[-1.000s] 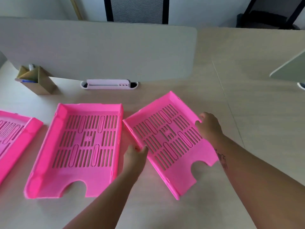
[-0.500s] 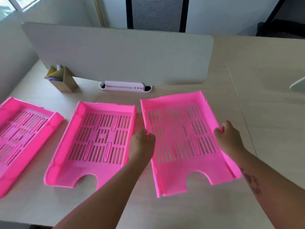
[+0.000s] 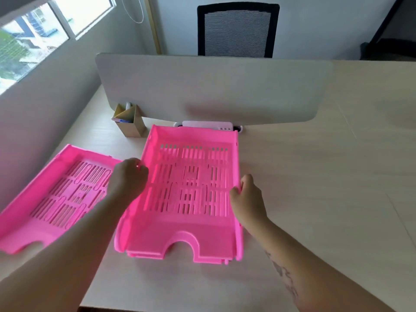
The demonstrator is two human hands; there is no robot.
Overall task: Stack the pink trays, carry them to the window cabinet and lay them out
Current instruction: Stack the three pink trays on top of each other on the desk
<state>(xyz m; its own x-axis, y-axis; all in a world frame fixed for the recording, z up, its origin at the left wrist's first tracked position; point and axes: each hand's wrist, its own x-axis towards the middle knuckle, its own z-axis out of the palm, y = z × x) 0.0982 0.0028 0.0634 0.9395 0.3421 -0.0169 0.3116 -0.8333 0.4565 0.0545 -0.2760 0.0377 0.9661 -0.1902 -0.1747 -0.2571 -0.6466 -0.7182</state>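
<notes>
A pink slotted tray (image 3: pixel 191 235) sits on top of a second pink tray, whose front edge (image 3: pixel 146 256) shows just below it, in the middle of the desk. My left hand (image 3: pixel 129 179) grips the top tray's left wall. My right hand (image 3: pixel 247 199) grips its right wall. Another pink tray (image 3: pixel 40 199) lies flat on the desk to the left, partly behind my left forearm.
A grey divider panel (image 3: pixel 213 86) stands across the desk behind the trays. A tan pen holder (image 3: pixel 129 122) and a white cable socket (image 3: pixel 207 125) sit at its foot. A window (image 3: pixel 27 37) is at the far left, a black chair (image 3: pixel 237 30) beyond the divider.
Both hands carried the right tray leftward and set it onto the middle tray. My view swung left and up, bringing the window in.
</notes>
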